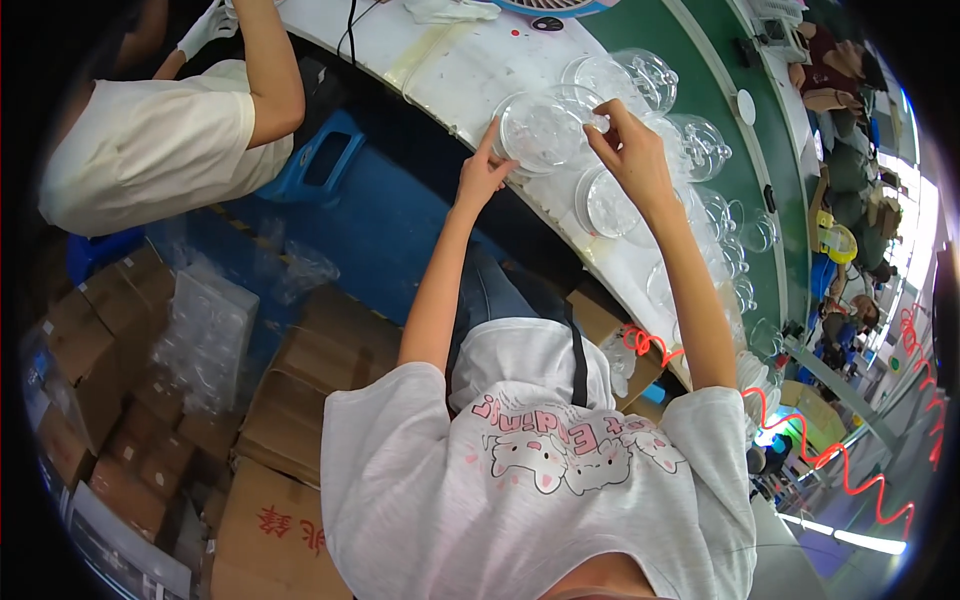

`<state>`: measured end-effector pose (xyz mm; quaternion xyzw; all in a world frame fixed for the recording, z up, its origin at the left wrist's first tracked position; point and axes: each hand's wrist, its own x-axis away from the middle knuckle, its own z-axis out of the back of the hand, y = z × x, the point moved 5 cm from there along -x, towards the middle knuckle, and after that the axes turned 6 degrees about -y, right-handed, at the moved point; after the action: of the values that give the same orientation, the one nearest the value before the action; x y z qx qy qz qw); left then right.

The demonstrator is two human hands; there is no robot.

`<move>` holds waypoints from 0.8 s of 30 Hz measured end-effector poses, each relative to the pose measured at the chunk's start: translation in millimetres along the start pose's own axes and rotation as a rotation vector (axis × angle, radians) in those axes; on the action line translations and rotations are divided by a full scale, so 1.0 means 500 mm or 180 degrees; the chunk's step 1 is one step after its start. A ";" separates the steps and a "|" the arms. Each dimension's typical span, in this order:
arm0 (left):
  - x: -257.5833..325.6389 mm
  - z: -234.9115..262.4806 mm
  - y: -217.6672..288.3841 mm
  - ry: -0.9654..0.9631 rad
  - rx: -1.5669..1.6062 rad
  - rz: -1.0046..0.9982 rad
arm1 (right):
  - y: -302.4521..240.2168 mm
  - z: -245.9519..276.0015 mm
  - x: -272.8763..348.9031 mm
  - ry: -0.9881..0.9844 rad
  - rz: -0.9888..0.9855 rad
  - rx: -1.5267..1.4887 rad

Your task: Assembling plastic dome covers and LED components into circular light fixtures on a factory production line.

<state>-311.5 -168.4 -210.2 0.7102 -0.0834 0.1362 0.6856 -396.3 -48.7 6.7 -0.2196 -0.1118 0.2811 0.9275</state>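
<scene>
Left hand [484,178] grips dome [540,135] near table edge [442,116]; right hand [632,152] pinches knob [601,123]; other domes [704,150] close

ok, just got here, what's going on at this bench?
Someone is handling a clear dome at the white table. Their left hand has fingers at its rim; their right hand pinches at the knob end. More clear domes crowd around to the right, near the green strip. To the left is a co-worker in a pale shirt. What's inside the dome, if anything, I can't tell.
</scene>
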 end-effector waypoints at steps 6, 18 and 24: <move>-0.004 0.000 -0.006 -0.0197 0.0123 -0.0076 | 0.008 -0.003 -0.005 0.0068 -0.0110 0.0082; -0.001 0.004 -0.001 -0.0136 -0.0073 -0.0017 | 0.012 0.000 -0.011 0.0133 -0.0467 0.0274; -0.002 0.003 -0.001 -0.0157 -0.0060 -0.0012 | 0.012 -0.008 -0.013 0.0193 -0.0385 0.0248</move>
<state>-312.4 -170.0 -210.9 0.7071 -0.1002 0.1166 0.6902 -403.0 -49.5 -0.4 -0.1846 -0.0857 0.2219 0.9536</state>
